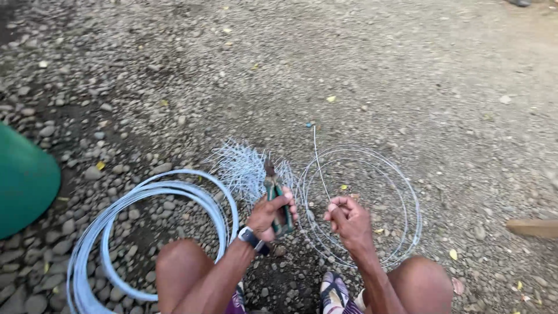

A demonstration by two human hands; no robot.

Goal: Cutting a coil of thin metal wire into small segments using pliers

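the left hand (268,214) has its fingers wrapped tight around the green handles of a pair of pliers (275,197), nose pointing up and away, with a dark watch (250,237) on that wrist. the right hand (347,218) pinches a thin wire (318,166) between fingertips and thumb, the strand rising from a loose wire loop (401,197) lying on the gravel ground (407,75). a heap of short cut wires (241,168) lies just beyond the pliers, a large wire coil (145,197) lies to the left beside a green object (23,180), and a sandal (333,291) shows between the knees.
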